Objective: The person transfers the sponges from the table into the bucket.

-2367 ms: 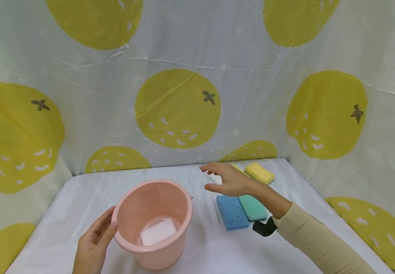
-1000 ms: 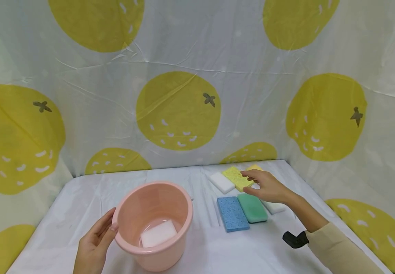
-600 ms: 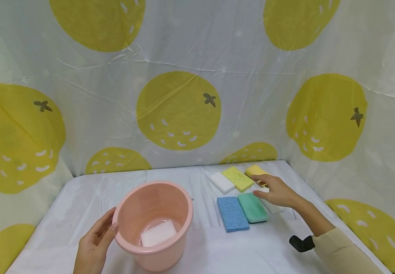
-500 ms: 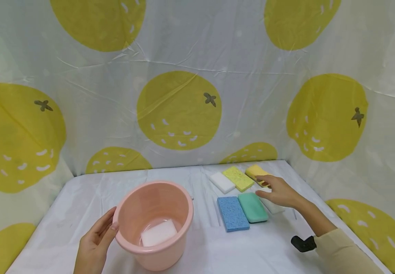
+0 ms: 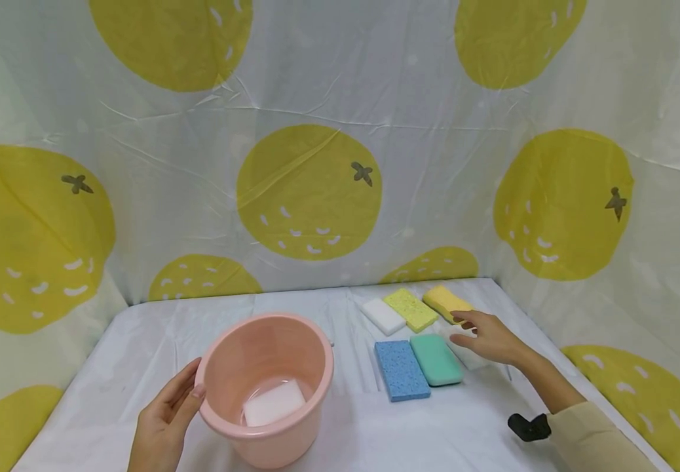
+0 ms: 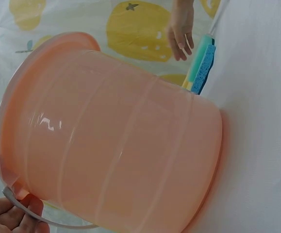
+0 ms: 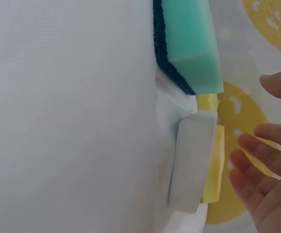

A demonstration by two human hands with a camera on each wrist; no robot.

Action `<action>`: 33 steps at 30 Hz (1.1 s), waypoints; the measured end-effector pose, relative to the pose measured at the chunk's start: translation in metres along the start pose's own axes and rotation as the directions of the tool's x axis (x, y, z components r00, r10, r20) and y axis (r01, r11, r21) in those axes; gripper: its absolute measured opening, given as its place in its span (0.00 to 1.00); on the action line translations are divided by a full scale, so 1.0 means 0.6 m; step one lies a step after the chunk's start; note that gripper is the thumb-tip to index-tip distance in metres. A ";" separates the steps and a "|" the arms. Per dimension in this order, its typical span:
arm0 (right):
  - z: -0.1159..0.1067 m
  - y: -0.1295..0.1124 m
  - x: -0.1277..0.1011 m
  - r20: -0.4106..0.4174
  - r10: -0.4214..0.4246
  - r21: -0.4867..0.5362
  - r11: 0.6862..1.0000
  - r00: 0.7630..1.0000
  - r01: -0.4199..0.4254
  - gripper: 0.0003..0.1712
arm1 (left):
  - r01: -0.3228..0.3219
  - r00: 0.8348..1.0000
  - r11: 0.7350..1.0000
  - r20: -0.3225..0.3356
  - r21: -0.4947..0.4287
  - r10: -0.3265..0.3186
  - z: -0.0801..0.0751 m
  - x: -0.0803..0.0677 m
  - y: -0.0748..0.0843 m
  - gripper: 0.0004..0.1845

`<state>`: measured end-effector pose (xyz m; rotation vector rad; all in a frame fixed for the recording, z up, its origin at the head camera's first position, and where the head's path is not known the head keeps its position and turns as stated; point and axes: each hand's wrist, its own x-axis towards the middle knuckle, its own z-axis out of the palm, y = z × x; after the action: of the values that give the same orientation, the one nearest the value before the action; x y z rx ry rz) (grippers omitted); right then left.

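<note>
In the head view, the left hand (image 5: pixel 160 423) pinches the rim of the bucket (image 5: pixel 278 452); one white sponge (image 5: pixel 274 402) lies inside — apparently done — while six sponges (image 5: pixel 401 370) remain outside. Left wrist: the bucket stands upright. Right wrist: the right hand (image 7: pixel 271 191) — loosely spread, holding nothing — is near the pale sponge (image 7: pixel 193 165).

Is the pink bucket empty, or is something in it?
Not empty: in the head view, a white block lies at the bottom of the pink bucket, seen through its open top.

Block (image 5: pixel 274 402) in bucket (image 5: pixel 281 448), sponges (image 5: pixel 401 371) right, seemingly two-rowed
</note>
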<state>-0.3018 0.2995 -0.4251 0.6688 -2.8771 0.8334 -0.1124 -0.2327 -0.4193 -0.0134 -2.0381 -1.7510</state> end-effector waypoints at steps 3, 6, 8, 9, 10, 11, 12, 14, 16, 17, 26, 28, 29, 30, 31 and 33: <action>0.001 0.008 -0.002 -0.006 0.007 -0.002 1.000 1.000 -0.007 0.33 | -0.011 1.000 1.000 -0.002 0.001 0.011 -0.002 0.001 -0.004 0.24; 0.001 0.017 -0.005 -0.015 0.014 -0.010 1.000 1.000 -0.014 0.33 | -0.019 1.000 1.000 -0.005 0.000 0.019 -0.002 0.001 -0.005 0.23; 0.001 0.023 -0.006 -0.017 0.022 -0.021 1.000 1.000 -0.022 0.33 | -0.025 1.000 1.000 -0.005 -0.004 0.025 -0.002 0.000 -0.005 0.23; 0.002 0.025 -0.006 -0.017 0.020 -0.024 0.999 1.000 -0.021 0.33 | -0.029 1.000 1.000 -0.004 -0.008 0.029 -0.002 0.000 -0.005 0.23; 0.002 0.028 -0.007 -0.018 0.021 -0.027 0.999 1.000 -0.022 0.33 | -0.030 1.000 1.000 -0.003 -0.007 0.030 -0.002 0.000 -0.005 0.23; 0.002 0.029 -0.008 -0.014 0.024 -0.026 0.999 1.000 -0.025 0.33 | -0.030 1.000 1.000 -0.002 -0.007 0.030 -0.002 0.000 -0.005 0.23; 0.003 0.031 -0.008 -0.013 0.030 -0.026 0.999 0.999 -0.031 0.33 | -0.030 1.000 1.000 -0.001 -0.007 0.030 -0.002 0.000 -0.005 0.23; 0.003 0.032 -0.010 -0.003 0.040 -0.023 0.999 0.999 -0.041 0.34 | -0.028 1.000 1.000 0.001 -0.008 0.028 -0.002 0.000 -0.005 0.23; 0.004 0.033 -0.012 0.006 0.054 -0.021 0.998 0.999 -0.054 0.34 | -0.022 1.000 1.000 0.001 -0.010 0.022 -0.002 0.001 -0.004 0.24; 0.005 0.033 -0.013 0.009 0.062 -0.021 0.998 0.998 -0.061 0.35 | -0.021 1.000 1.000 0.001 -0.013 0.021 -0.002 0.000 -0.004 0.24; 0.015 0.036 -0.015 0.047 0.124 -0.045 0.991 0.991 -0.122 0.44 | -0.016 1.000 1.000 0.000 -0.016 0.016 -0.001 -0.001 -0.003 0.24; 0.018 0.040 -0.014 0.057 0.122 -0.071 0.991 0.991 -0.118 0.47 | -0.016 1.000 1.000 -0.001 -0.014 0.016 -0.001 -0.001 -0.003 0.24; 0.020 0.042 -0.014 0.057 0.118 -0.082 0.990 0.991 -0.113 0.48 | -0.017 1.000 1.000 -0.001 -0.017 0.017 -0.001 0.000 -0.004 0.24; 0.022 0.044 -0.013 0.058 0.112 -0.091 0.990 0.992 -0.106 0.48 | -0.020 1.000 1.000 -0.002 -0.024 0.020 -0.002 0.000 -0.004 0.24; 0.024 0.046 -0.013 0.054 0.114 -0.098 0.989 0.992 -0.108 0.49 | -0.020 1.000 0.999 -0.001 -0.026 0.020 -0.002 0.000 -0.005 0.24; 0.025 0.048 -0.012 0.049 0.115 -0.112 0.988 0.992 -0.109 0.49 | -0.023 1.000 0.999 -0.003 -0.028 0.022 -0.002 0.000 -0.006 0.23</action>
<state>-0.3070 0.3162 -0.4532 0.5305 -3.0078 0.6734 -0.1130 -0.2343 -0.4224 -0.0424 -2.0042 -1.7643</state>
